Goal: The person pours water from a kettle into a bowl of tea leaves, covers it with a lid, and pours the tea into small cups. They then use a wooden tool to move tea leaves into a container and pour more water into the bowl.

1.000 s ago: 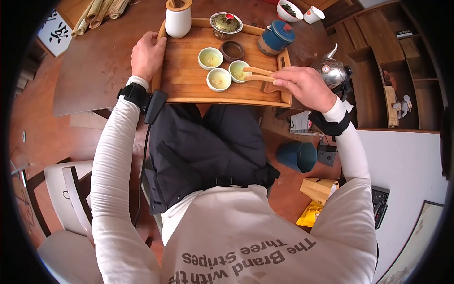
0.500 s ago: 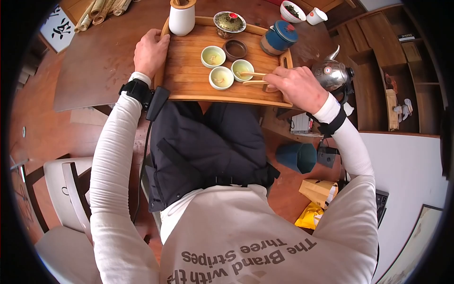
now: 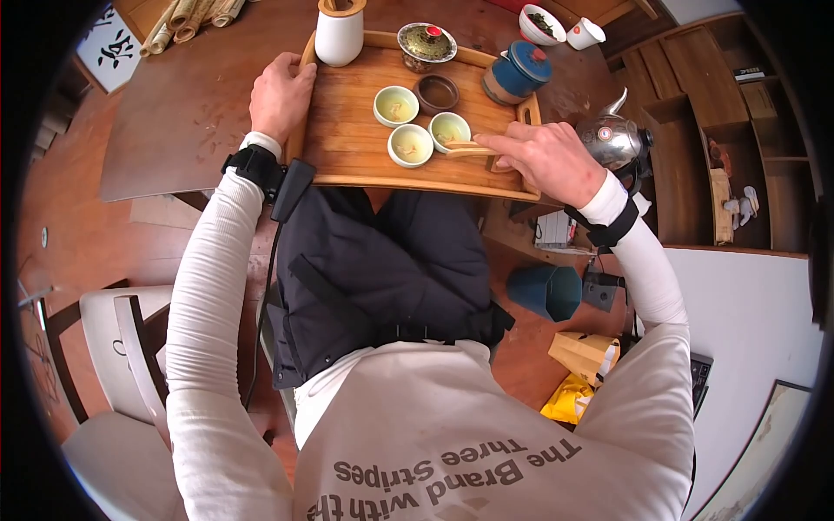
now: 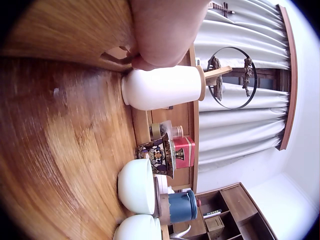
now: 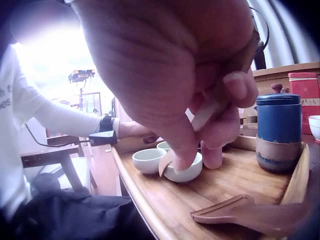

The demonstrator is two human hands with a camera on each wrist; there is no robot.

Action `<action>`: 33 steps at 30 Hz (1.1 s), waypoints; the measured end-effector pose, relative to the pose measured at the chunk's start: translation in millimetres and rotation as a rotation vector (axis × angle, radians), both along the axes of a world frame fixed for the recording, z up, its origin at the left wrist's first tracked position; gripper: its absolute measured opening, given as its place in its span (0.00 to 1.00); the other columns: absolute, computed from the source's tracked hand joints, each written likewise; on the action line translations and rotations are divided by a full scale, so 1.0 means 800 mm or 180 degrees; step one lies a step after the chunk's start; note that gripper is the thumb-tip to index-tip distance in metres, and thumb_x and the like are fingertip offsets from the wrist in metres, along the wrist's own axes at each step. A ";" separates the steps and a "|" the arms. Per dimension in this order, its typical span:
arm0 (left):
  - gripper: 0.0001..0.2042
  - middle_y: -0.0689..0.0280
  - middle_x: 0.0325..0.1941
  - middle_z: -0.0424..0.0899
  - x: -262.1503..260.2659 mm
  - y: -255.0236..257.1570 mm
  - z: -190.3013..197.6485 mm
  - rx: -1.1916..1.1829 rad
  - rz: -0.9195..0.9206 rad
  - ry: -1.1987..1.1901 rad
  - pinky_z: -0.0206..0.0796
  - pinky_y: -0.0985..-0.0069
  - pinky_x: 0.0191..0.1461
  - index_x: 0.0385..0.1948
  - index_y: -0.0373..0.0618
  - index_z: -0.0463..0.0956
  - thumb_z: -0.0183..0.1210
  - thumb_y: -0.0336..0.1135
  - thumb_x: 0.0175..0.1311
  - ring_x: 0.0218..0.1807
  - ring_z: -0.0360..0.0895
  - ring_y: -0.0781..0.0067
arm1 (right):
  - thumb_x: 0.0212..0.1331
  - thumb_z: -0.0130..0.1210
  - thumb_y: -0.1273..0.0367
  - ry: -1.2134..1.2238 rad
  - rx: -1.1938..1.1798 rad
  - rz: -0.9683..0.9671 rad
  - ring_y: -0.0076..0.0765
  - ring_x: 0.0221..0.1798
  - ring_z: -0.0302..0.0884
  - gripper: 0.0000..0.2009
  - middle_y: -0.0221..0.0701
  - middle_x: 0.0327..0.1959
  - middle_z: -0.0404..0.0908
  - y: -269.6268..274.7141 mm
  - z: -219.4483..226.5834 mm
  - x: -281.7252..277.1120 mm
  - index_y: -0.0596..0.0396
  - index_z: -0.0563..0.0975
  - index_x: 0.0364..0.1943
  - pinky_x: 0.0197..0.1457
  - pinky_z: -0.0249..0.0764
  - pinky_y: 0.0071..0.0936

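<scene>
Wooden tongs (image 3: 469,150) are pinched in my right hand (image 3: 552,161), their tips at the rim of the rightmost white teacup (image 5: 186,175). In the right wrist view one tong tip curves down over that cup's side. Two more white teacups (image 3: 410,164) stand close by; all three contain pale yellow-green tea. My left hand (image 3: 282,95) grips the left wall of the wooden tray (image 3: 347,156), its fingers at the handle slot in the left wrist view. Beside it stands a white vase-shaped holder (image 3: 340,39) with a wooden rim.
On the tray are a brown round dish (image 3: 436,108), a patterned lidded bowl (image 3: 426,45), a blue lidded canister (image 3: 519,73) and a flat brown utensil (image 5: 235,212). Right of the tray stands a steel kettle (image 3: 599,143). A white bowl (image 3: 537,36) of dark leaves sits beyond.
My right hand has moved left, closer to the rightmost cup. The tong arms, spread apart before, now lie close together at its rim. My left hand stays on the tray.
</scene>
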State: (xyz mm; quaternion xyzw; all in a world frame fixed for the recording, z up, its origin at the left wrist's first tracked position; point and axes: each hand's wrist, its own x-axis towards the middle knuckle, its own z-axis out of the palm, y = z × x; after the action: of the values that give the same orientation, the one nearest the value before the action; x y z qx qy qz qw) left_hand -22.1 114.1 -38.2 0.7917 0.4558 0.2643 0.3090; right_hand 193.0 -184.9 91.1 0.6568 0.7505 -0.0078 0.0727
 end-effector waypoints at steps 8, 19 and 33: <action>0.23 0.55 0.47 0.89 -0.001 -0.005 0.006 -0.0065 0.0043 -0.0022 0.73 0.60 0.60 0.55 0.44 0.80 0.59 0.50 0.66 0.54 0.84 0.50 | 0.58 0.61 0.68 0.0072 0.0145 0.0043 0.45 0.33 0.84 0.15 0.32 0.31 0.82 0.002 -0.001 -0.002 0.46 0.84 0.51 0.31 0.76 0.41; 0.23 0.54 0.47 0.88 0.000 -0.004 0.006 -0.0026 -0.0004 -0.0021 0.73 0.60 0.60 0.55 0.44 0.80 0.58 0.50 0.66 0.54 0.84 0.50 | 0.59 0.60 0.69 0.0067 0.0365 0.0075 0.43 0.32 0.82 0.14 0.33 0.29 0.80 0.000 -0.019 0.000 0.53 0.83 0.49 0.31 0.76 0.39; 0.22 0.53 0.46 0.88 -0.001 -0.005 0.004 0.0041 0.0024 -0.0041 0.73 0.59 0.59 0.54 0.44 0.81 0.59 0.49 0.65 0.53 0.83 0.48 | 0.54 0.58 0.73 -0.0067 0.0595 0.0076 0.39 0.34 0.84 0.14 0.28 0.30 0.82 -0.005 -0.002 0.001 0.49 0.84 0.45 0.31 0.77 0.36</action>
State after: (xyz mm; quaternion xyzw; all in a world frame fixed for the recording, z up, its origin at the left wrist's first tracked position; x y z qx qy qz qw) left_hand -22.7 109.8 -34.9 0.7903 0.4551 0.2734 0.3059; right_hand 193.7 -188.8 89.8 0.6517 0.7550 0.0701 0.0190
